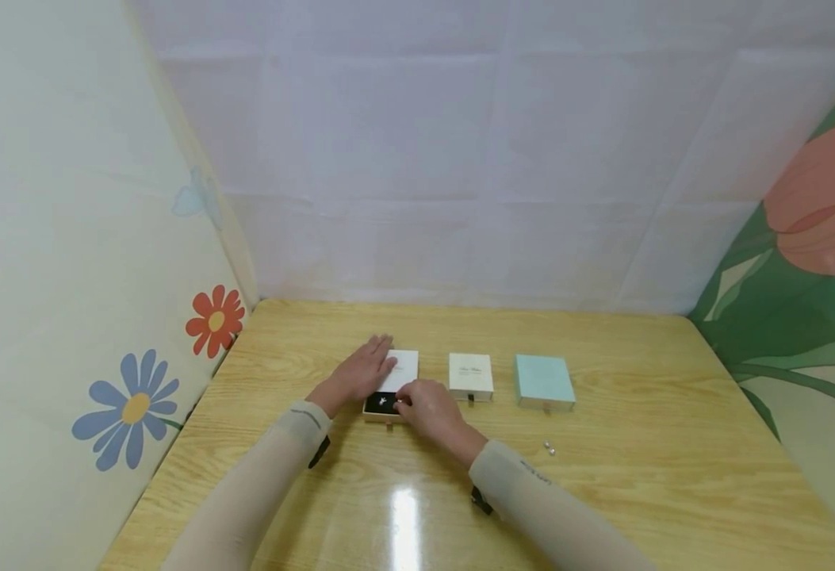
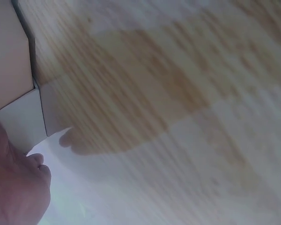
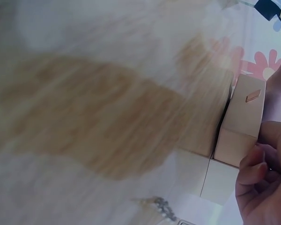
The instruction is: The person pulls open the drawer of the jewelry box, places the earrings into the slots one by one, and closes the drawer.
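A white jewellery box (image 1: 404, 369) has its drawer (image 1: 377, 418) pulled out toward me; the drawer is lined in black. My left hand (image 1: 363, 373) lies flat with straight fingers across the left part of the box's cover. Over the right side of the drawer, my right hand (image 1: 427, 408) has its fingertips down at the lining, pinching what looks like a small silvery earring, mostly hidden. Another silvery earring (image 1: 383, 401) lies on the black lining to the left. In the right wrist view, curled fingers (image 3: 253, 173) are beside the drawer's wall (image 3: 234, 143).
To the right stand a closed cream box (image 1: 470, 371) with dark lettering and a closed light-blue box (image 1: 544, 377). A pair of small silvery pieces (image 1: 549, 448) lies on the wooden table (image 1: 645, 444) before the blue box. A pale cloth (image 1: 424, 159) hangs behind.
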Available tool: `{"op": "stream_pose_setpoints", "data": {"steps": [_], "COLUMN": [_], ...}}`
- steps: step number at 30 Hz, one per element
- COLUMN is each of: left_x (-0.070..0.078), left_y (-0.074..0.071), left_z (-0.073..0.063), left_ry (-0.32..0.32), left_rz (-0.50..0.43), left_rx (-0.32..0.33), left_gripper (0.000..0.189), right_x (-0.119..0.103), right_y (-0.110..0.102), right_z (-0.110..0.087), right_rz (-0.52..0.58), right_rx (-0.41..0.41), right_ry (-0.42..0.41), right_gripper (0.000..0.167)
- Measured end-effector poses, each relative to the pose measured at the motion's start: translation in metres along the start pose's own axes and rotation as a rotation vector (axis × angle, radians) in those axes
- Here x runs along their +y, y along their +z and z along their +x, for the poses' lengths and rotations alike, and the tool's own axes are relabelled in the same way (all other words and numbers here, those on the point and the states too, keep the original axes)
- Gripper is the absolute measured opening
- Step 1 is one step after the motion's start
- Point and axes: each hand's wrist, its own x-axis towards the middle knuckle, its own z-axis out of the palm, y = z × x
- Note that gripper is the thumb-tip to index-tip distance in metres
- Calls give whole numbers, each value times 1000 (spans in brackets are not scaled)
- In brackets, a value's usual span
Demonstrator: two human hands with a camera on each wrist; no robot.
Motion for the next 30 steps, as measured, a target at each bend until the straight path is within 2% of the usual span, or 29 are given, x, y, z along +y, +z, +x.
{"op": "stream_pose_setpoints", "data": {"steps": [4,12,22,30], "left_x": [1,-4,-22,-25], "left_y": [-3,-7,-2,-7], "left_z": [0,2,-2,-11], "left_ry": [-13,15,144,184], "left_rz": [6,3,21,39], "left_rx": [-30,-25,-13,-19], "left_gripper": [65,63,64,63], "right_x": [1,2,3,3], "right_y": [0,0,5,3], "right_z": [-1,-1,0,-2], "right_rz": [-6,-19,-31,-42], "right_rx": [1,11,0,12], "right_ry": [-5,-16,-27,-39], "right_gripper": [14,14,14,14]}}
